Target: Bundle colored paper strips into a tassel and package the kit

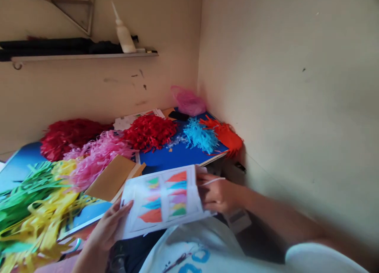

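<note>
A white paper piece (134,198) with colourful fringed strips on its face is held tilted above my lap. It looks layered at its right edge; whether it is a bag or several sheets I cannot tell. The strips are orange, blue, pink, purple, yellow and green. My left hand (111,225) grips its left edge, thumb on top. At the right edge my right hand (219,194) is closed, with some fingertips hidden behind the paper. A thin white strip (212,181) lies across those fingers. Just beyond the paper is a brown cardboard piece (111,178).
On the blue table (160,158) lie shredded paper bunches: dark red (71,137), red (149,131), pink (100,154), light blue (201,135), orange (229,139), green (26,198) and yellow (41,225). A black phone-like object (178,115) and pink plastic bag (189,101) sit behind. A shelf (89,57) holds a bottle (124,36).
</note>
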Tool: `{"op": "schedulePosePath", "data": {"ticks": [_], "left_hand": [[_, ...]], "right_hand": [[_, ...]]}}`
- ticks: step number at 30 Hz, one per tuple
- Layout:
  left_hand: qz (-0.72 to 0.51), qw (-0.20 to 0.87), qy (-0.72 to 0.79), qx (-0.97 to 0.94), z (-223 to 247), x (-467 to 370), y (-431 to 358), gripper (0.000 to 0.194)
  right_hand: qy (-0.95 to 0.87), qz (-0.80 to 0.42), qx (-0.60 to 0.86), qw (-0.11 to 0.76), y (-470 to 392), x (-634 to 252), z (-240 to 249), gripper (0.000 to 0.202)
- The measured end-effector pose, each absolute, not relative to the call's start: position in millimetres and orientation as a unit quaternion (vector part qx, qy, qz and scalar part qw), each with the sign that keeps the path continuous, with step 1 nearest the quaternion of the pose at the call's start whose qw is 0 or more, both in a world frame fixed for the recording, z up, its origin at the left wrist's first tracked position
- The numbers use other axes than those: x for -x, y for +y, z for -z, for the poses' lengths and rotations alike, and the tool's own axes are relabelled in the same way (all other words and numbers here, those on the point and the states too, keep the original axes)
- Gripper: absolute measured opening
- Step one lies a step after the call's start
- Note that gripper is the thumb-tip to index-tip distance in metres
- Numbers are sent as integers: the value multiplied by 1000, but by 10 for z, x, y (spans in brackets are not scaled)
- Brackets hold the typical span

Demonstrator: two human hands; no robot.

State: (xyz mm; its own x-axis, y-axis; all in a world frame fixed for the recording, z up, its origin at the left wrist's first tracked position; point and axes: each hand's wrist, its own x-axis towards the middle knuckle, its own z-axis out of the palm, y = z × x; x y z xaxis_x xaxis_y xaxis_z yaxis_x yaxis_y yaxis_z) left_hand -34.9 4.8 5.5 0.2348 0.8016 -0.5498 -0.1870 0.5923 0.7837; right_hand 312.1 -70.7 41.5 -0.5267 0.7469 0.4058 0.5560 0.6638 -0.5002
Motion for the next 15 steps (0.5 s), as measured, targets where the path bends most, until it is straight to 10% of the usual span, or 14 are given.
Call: {"op": "schedulePosePath", "data": {"ticks": [6, 15], "left_hand": [[-423, 695, 544, -205, 26, 523, -59, 79], [-426, 678, 538, -263, 173, 612, -106, 82]], "right_hand": [[-798, -177, 375, 438, -905, -3269, -676, 15], [-796, -201, 429, 377, -848, -3083, -775, 21]]}}
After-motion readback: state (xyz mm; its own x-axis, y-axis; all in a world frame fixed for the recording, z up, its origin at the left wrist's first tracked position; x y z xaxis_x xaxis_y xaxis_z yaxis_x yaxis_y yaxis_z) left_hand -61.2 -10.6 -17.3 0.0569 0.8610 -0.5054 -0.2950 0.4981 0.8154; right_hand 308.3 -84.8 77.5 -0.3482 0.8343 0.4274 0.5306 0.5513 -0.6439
